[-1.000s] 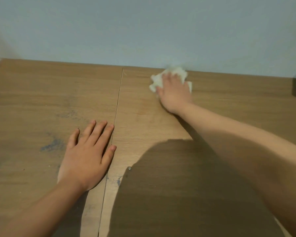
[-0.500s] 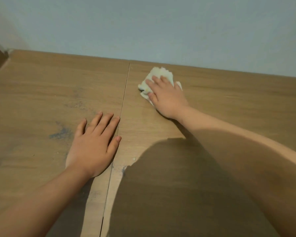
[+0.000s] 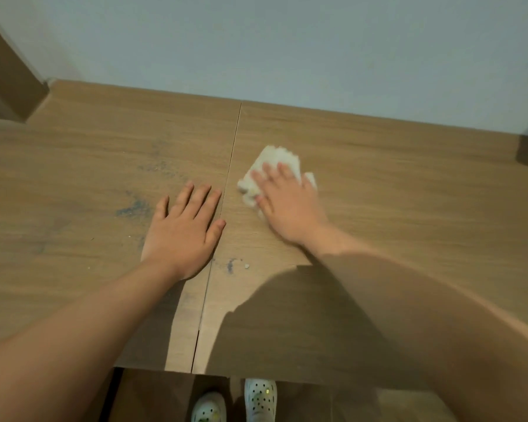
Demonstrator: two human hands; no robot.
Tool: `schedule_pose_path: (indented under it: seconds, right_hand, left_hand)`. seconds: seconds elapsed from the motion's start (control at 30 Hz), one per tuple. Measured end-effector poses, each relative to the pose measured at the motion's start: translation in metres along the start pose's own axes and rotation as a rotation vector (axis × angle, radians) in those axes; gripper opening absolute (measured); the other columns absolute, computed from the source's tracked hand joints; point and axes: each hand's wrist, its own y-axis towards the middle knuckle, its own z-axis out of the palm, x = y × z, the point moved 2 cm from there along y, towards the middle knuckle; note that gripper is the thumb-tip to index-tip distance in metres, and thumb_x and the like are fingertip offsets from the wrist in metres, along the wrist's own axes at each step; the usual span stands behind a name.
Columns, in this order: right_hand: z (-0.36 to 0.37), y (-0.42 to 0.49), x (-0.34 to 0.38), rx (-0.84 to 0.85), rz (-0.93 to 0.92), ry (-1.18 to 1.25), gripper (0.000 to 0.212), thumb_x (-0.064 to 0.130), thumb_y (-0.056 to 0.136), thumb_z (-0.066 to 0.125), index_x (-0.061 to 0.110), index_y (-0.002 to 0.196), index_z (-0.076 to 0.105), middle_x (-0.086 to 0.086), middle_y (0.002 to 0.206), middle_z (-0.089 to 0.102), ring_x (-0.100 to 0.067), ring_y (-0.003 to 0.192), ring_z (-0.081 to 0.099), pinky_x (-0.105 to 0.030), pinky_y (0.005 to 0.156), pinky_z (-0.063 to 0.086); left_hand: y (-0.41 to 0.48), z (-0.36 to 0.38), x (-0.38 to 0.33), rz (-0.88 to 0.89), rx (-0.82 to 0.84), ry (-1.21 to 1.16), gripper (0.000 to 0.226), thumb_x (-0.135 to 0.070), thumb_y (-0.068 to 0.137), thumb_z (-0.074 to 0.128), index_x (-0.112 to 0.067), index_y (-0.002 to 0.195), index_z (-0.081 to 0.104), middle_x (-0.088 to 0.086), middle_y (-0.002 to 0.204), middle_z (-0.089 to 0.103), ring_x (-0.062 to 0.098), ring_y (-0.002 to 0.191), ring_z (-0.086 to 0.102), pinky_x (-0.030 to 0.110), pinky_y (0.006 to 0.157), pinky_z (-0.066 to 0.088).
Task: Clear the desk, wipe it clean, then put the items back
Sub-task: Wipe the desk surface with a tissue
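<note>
Head view: a person leans over a bare wooden counter (image 3: 409, 193) set against a pale wall, mid-wipe. The right hand (image 3: 288, 211) lies flat on a crumpled white tissue (image 3: 276, 156), its fingers (image 3: 282, 173) straight and spread, pressing the wad to the wood rather than curling round it. The tissue sits just right of the seam (image 3: 233, 156) that runs from the wall to the near edge, and it pokes out past the fingertips toward the wall. The left hand (image 3: 180, 236) rests palm down just left of that seam, fingers straight, holding nothing.

The dirt left to reach appears to lie leftward: bluish smudges (image 3: 133, 208) mark the wood beyond the left hand, well apart from the tissue, and a smaller blue mark (image 3: 230, 265) with a pale crumb (image 3: 247, 265) sits near the seam, between the two wrists. The left hand is nearer the large smudges, but the wipe is under the right. White perforated shoes (image 3: 261, 397) show below the near edge.
</note>
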Motion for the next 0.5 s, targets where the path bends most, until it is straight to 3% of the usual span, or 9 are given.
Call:
schedule_pose_path:
  seconds: [0.1, 0.2, 0.3, 0.4, 0.5]
  right_hand:
    - [0.015, -0.076, 0.033, 0.029, -0.267, 0.003, 0.052, 0.04, 0.102, 0.021, 0.032, 0.151, 0.007, 0.007, 0.16, 0.0, -0.017, 0.147, -0.005, -0.043, 0.113, -0.007]
    - [0.018, -0.111, 0.026, 0.082, -0.415, -0.023, 0.053, 0.039, 0.099, 0.026, 0.032, 0.15, 0.014, 0.009, 0.158, 0.007, -0.015, 0.145, 0.001, -0.045, 0.113, -0.003]
    - [0.011, -0.08, -0.016, 0.099, -0.135, -0.055, 0.054, 0.044, 0.098, 0.013, 0.032, 0.151, 0.006, 0.008, 0.159, 0.002, -0.015, 0.146, -0.001, -0.049, 0.117, 0.006]
    - [0.002, -0.049, -0.034, -0.016, 0.201, 0.058, 0.05, 0.039, 0.102, 0.018, 0.03, 0.151, 0.015, 0.004, 0.16, 0.009, -0.019, 0.147, 0.004, -0.046, 0.115, 0.011]
    - [0.009, -0.055, 0.013, -0.011, 0.173, 0.086, 0.05, 0.038, 0.102, 0.019, 0.028, 0.151, 0.012, 0.003, 0.16, 0.006, -0.02, 0.147, 0.001, -0.045, 0.116, 0.006]
  left_hand:
    - [-0.02, 0.001, 0.004, 0.031, 0.013, 0.021, 0.076, -0.055, 0.075, -0.021, -0.028, 0.146, -0.014, -0.009, 0.157, -0.01, 0.01, 0.143, -0.016, 0.039, 0.116, -0.007]
    - [-0.047, 0.003, 0.009, 0.068, 0.018, 0.022, 0.071, -0.057, 0.076, -0.024, -0.028, 0.14, -0.019, -0.011, 0.154, -0.015, 0.007, 0.139, -0.021, 0.038, 0.116, -0.009]
    - [-0.068, 0.007, 0.012, 0.087, 0.027, 0.039, 0.076, -0.06, 0.073, -0.033, -0.029, 0.142, -0.018, -0.011, 0.15, -0.019, 0.01, 0.14, -0.022, 0.038, 0.116, -0.011]
    - [-0.079, 0.005, 0.018, 0.054, -0.014, -0.018, 0.072, -0.06, 0.082, -0.014, -0.028, 0.146, -0.009, -0.01, 0.154, -0.011, 0.011, 0.142, -0.017, 0.037, 0.117, -0.008]
    - [-0.089, -0.005, 0.036, -0.028, -0.099, -0.061, 0.073, -0.057, 0.086, -0.001, -0.021, 0.149, 0.006, -0.009, 0.152, -0.002, 0.011, 0.143, -0.006, 0.038, 0.116, 0.002]
